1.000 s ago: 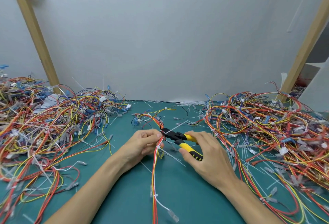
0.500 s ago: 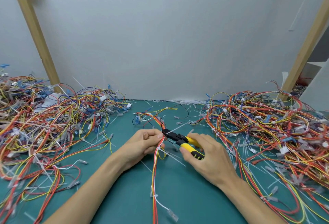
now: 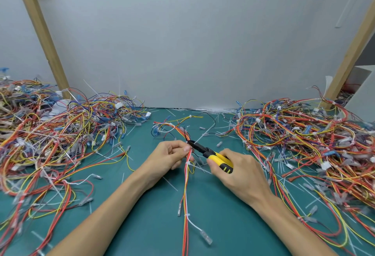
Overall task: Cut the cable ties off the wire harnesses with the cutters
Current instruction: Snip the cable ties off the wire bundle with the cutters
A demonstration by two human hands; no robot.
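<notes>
1. The left hand (image 3: pixel 169 157) is over the middle of the green bench (image 3: pixel 158 225). Its grip is closed on a wire harness (image 3: pixel 185 190). The thumb and fingers pinch the red, orange, yellow and white wires.
2. The wire harness starts in a curl at the far side. It goes through the left hand and runs down to the near edge, between the two arms.
3. The right hand (image 3: pixel 241 172) holds the cutters (image 3: pixel 209 152). Its grip is wrapped round the yellow and black handles.
4. The black tip of the cutters points left. It sits right at the wires, just above the left thumb. I cannot tell if the blades are open.
5. A white cable tie (image 3: pixel 187 163) goes round the harness just below the left thumb.
6. A big left pile (image 3: pixel 50 138) of tangled wires lies on one side. A big right pile (image 3: pixel 304 133) lies on the other.
7. Little cut tie bits (image 3: pixel 170 183) lie all over the bench.
8. A grey wall (image 3: pixel 192 42) stands behind.
</notes>
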